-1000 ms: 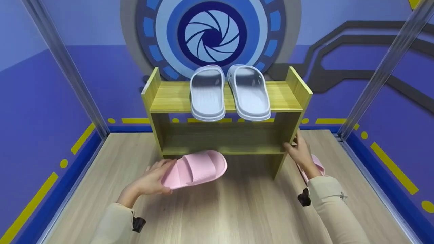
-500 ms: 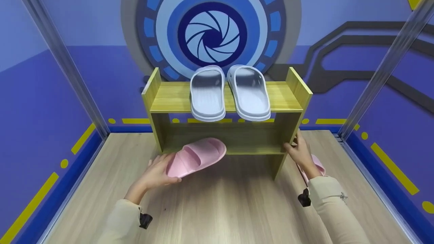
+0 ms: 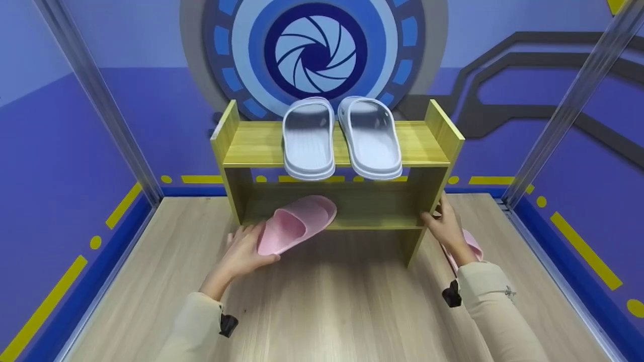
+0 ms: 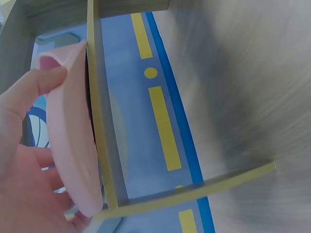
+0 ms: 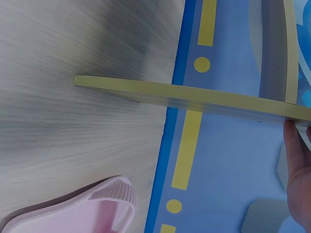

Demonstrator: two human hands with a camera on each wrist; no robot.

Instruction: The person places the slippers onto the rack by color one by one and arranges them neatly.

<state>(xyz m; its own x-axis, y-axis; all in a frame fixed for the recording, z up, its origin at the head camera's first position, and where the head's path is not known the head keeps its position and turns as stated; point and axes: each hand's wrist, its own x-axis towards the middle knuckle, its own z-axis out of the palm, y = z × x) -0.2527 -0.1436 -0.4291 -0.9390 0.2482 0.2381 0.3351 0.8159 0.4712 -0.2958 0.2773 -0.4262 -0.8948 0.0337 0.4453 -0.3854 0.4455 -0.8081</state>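
Observation:
My left hand (image 3: 246, 251) holds a pink slide slipper (image 3: 302, 221) by its heel end, with the toe pointing up and right. In the left wrist view the thumb lies over one edge and the fingers are behind, and the slipper (image 4: 73, 136) is tilted right along the lower shelf's front edge. The wooden shoe rack (image 3: 342, 223) has two shelves. My right hand (image 3: 448, 229) rests on the outside of its right side panel, fingertips against the wood. The second pink slipper (image 5: 104, 208) lies on the floor right of the rack, partly hidden by the right arm in the head view.
A pair of pale grey clogs, the left clog (image 3: 308, 146) and the right clog (image 3: 373, 143), sits on the top shelf with heels toward me. Blue printed walls (image 3: 126, 125) and metal posts (image 3: 563, 110) enclose the wood-look floor (image 3: 327, 311).
My left hand has carried the pink slipper up and forward, from in front of the rack to the lower shelf, its toe turning further upward. The right hand stays in place.

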